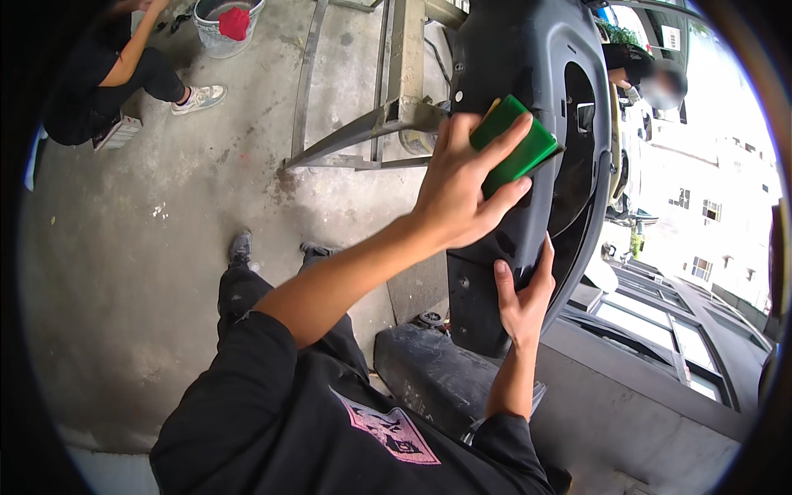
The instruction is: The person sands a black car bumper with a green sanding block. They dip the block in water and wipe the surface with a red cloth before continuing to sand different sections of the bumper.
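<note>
"Panel, large, black, moulded, with long oval cut-out (541,202): how supported?"

"Square-tube, tan-grey metal stand (408,66), immediately left of panel; seems to carry it, contact hidden, presumably keeping it within reach of both hands."

"Left hand (462,194)?"

"Closed round one glossy green rectangular block (534,148), over panel's ridge, apparently touching; underside not visible. Fingers reach across the top, thumb along the near side, likely to keep the block level and spread pressure."

"Right hand (526,305)?"

"Lower on panel, at its edge, thumb spread wide from fingers; likely braces panel against push."

"Remainder?"

"Round grey bucket (219,48), bright red crumpled cloth (234,24) at its rim: well left of panel, perhaps set apart for standing room."
</note>
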Demonstrator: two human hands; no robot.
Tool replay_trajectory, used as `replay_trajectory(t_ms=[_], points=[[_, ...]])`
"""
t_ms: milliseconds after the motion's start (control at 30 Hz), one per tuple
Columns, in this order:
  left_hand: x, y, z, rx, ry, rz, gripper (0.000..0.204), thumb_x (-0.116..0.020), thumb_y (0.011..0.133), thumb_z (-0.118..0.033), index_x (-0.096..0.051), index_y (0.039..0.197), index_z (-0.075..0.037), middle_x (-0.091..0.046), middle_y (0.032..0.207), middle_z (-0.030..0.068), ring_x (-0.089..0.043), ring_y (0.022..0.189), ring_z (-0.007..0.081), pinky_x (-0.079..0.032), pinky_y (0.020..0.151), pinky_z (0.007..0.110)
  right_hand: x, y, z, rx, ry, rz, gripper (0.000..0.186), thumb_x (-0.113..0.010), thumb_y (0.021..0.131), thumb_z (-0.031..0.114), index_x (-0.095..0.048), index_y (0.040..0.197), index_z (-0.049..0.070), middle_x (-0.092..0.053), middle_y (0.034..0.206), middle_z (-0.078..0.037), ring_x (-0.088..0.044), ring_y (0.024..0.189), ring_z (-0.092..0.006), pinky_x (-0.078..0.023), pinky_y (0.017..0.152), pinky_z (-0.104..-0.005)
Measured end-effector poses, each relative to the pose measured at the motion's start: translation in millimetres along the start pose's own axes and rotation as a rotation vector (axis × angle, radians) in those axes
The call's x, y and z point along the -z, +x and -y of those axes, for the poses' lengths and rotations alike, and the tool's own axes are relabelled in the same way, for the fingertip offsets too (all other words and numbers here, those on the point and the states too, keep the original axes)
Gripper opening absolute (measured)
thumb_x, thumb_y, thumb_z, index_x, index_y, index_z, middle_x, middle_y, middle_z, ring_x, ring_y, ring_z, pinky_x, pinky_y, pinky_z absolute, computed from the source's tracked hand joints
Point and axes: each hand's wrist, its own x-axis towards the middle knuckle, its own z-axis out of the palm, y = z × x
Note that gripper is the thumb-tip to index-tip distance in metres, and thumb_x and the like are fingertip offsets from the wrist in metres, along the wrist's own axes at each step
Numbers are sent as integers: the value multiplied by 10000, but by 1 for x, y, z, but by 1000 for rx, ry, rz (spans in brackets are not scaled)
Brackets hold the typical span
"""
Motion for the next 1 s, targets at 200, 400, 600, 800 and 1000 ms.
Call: replay_trajectory(t_ms=[200, 400, 600, 800, 1000], points=[[4, -4, 4, -31, 30, 73, 671, -745, 867, -241, -536, 1501, -170, -502, 1268, 199, -496, 1138, 362, -410, 1012, 452, 2, 0, 0, -5, -8, -2, 733, -763, 876, 151, -390, 1467, -70, -702, 1136, -263, -715, 1035, -319, -521, 932, -361], [8, -39, 0, -79, -22, 50, 685, -738, 868, -253, -515, 1509, -155, -505, 1197, 236, -485, 1079, 404, -415, 987, 483, 0, 1, 2, 39, -20, -22, 722, -760, 879, 167, -398, 1457, -70, -708, 1084, -258, -723, 998, -327, -527, 907, -359], [-3, -29, 7, -4, 37, 31, 682, -739, 866, -233, -525, 1506, -132, -510, 1258, 244, -498, 1135, 377, -408, 1010, 463, 1, 3, -1, -12, -14, -12, 726, -767, 878, 173, -400, 1457, -66, -713, 1072, -261, -732, 972, -322, -537, 887, -361], [-5, 17, 6, -28, 74, -27, 693, -749, 851, -213, -525, 1497, -97, -519, 1230, 192, -492, 1143, 337, -401, 1012, 430, 4, 3, 10, -207, 45, 46, 721, -764, 870, 142, -403, 1461, -60, -701, 1142, -260, -724, 1041, -342, -529, 920, -363], [-4, -19, 11, -48, 1, -26, 705, -741, 869, -248, -498, 1522, -142, -502, 1208, 234, -486, 1113, 400, -410, 1004, 478, 0, -3, 4, 36, -44, -9, 718, -754, 874, 141, -395, 1461, -65, -713, 1071, -263, -736, 975, -350, -540, 870, -354]])
